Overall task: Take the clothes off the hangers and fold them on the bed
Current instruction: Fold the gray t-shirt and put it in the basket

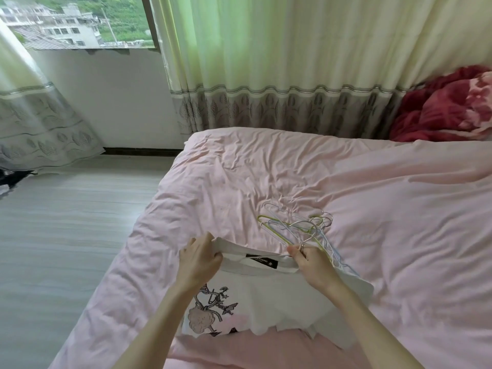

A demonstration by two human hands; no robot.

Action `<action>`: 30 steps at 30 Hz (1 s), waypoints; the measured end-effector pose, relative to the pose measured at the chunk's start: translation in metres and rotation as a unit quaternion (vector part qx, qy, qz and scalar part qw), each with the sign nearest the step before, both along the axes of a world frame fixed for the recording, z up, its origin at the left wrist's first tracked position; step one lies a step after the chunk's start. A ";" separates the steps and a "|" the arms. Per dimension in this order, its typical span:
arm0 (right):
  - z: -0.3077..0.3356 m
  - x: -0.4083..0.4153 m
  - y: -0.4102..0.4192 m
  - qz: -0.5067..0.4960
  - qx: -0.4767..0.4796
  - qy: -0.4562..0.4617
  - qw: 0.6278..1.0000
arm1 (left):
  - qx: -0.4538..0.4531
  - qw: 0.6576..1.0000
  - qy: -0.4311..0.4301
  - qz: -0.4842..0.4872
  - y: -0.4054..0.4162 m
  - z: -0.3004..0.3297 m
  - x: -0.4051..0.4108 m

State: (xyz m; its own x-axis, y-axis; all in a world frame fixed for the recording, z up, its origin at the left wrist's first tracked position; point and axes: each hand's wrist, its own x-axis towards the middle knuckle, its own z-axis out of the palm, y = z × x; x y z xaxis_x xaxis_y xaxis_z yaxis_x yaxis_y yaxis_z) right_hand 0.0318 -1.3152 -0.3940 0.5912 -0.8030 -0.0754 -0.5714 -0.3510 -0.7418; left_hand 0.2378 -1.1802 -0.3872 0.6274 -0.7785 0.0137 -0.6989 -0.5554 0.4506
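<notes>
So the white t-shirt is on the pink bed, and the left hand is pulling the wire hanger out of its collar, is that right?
Not quite: the head view shows the right hand pinching the wire hanger at the collar of the white t-shirt. The left hand grips the shirt's shoulder. The shirt does lie on the pink bed.

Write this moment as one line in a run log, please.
left hand: grips white T-shirt collar | right hand: pinches wire hanger hook, pulling it out | hangers: on pink bed
</notes>
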 end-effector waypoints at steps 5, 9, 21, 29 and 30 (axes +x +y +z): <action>0.003 0.000 -0.004 0.008 -0.010 -0.025 1.000 | -0.047 0.995 0.082 0.043 0.001 -0.001 0.023; 0.003 0.002 -0.007 0.039 -0.003 -0.042 0.998 | -0.074 0.971 0.183 0.131 0.005 -0.002 0.026; 0.003 -0.003 -0.012 0.009 0.089 -0.070 0.994 | -0.059 0.847 0.485 0.208 0.019 0.002 0.041; 0.011 -0.001 -0.023 -0.139 0.287 -0.279 0.906 | -0.120 0.681 0.709 0.136 0.005 0.007 0.025; 0.012 0.001 -0.024 -0.138 0.271 -0.276 0.912 | -0.109 0.708 0.687 0.120 0.001 0.004 0.024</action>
